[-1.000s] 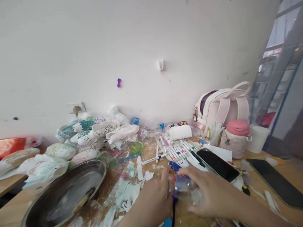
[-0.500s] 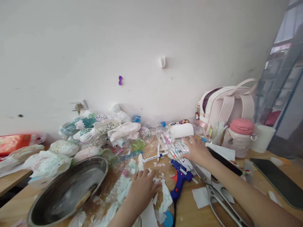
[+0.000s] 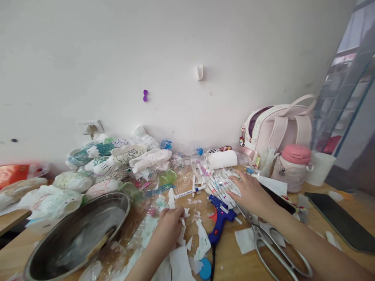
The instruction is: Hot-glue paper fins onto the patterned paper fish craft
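My left hand [image 3: 171, 224] rests low among torn white paper scraps [image 3: 203, 238], its fingers curled in. Whether it pinches a scrap is hidden. Over a heap of marker pens [image 3: 218, 183], my right hand [image 3: 249, 191] has its fingers spread and touches or hovers just above them; I cannot tell which. A blue hot glue gun [image 3: 219, 220] lies between the hands, with a blue bottle cap [image 3: 205, 269] below it. Under my right forearm are large metal scissors [image 3: 259, 238]. One capped marker [image 3: 189, 192] lies apart, beyond my left hand.
A metal basin [image 3: 32, 249] stands at left, before several paper-wrapped, coloured shapes [image 3: 73, 181]. Clear plastic bottles lie along the wall. At right are a pink backpack [image 3: 281, 128], a pink-lidded bottle [image 3: 293, 168], a white cup [image 3: 320, 168] and a dark phone [image 3: 340, 220].
My left hand has drawn its fingers in from a more spread pose. My right hand stays over the markers, its fingers shifted slightly. The whole view has turned a little.
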Tool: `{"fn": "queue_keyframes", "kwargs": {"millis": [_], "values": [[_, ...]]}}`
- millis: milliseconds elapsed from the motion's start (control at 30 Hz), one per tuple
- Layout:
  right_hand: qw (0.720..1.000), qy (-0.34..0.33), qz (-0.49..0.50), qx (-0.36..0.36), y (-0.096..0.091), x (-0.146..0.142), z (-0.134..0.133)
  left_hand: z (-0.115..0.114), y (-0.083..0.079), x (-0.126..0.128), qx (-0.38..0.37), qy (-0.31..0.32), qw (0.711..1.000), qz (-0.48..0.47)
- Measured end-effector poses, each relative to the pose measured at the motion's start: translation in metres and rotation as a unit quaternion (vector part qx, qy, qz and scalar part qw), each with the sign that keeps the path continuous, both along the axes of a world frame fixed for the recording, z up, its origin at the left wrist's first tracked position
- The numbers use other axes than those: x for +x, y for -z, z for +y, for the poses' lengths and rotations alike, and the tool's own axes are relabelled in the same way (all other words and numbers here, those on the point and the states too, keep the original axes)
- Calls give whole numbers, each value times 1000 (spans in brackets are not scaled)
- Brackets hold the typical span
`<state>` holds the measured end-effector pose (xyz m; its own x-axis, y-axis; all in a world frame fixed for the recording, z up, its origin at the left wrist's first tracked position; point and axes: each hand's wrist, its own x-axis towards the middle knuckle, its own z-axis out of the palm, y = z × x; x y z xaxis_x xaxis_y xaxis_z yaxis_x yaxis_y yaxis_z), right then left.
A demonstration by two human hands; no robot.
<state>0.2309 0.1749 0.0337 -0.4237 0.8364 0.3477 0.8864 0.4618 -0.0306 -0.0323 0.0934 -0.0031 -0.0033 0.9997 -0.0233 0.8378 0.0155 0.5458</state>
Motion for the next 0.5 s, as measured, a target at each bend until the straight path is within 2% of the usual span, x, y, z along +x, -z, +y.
{"fn": "queue_keyframes", "kwargs": {"millis": [100, 200, 267, 367, 400, 500], "values": [[999, -36, 38, 8, -6, -8, -13, 1, -3, -5, 3, -30, 991, -133], [987, -108, 113, -30, -13, -23, -29, 0, -6, -5, 5, -32, 967, -253], [967, -158, 177, -93, -16, -36, -39, -4, -10, -3, -7, -43, 934, -355], [927, -203, 246, -199, -18, -57, -50, -11, -15, 3, -48, -43, 866, -495], [915, -210, 259, -228, -18, -64, -53, -13, -16, 4, -60, -36, 854, -516], [896, -208, 269, -286, -17, -80, -56, -17, -16, 6, -73, -4, 852, -519]]}}
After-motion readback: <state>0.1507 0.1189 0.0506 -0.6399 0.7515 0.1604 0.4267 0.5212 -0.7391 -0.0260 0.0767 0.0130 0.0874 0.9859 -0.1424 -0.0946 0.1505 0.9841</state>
